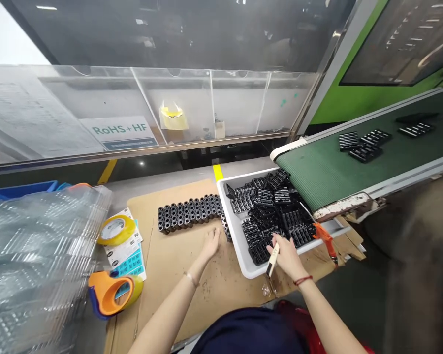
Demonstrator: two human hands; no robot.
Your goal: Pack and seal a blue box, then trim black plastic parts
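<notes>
My right hand [286, 255] is closed around a slim beige-handled tool [274, 256] with a dark lower end; its exact kind is unclear. That hand is over the near edge of a white tray [249, 268], heaped with black ribbed plastic parts [264, 209]. My left hand [211, 243] is low over the cardboard [192, 275], left of the tray, fingers stretched forward and nothing visible in them. Just ahead of it, black tube-like parts [188, 214] stand in tight rows, with a few more [226, 228] against the tray's side.
A green conveyor belt [325, 162] carrying black parts [365, 145] ends over the tray. An orange-handled tool [325, 238] rests on the tray's right rim. At left are yellow tape [116, 229], an orange tape dispenser [109, 293] and stacked clear plastic trays [37, 265]. A clear panel [177, 105] stands behind.
</notes>
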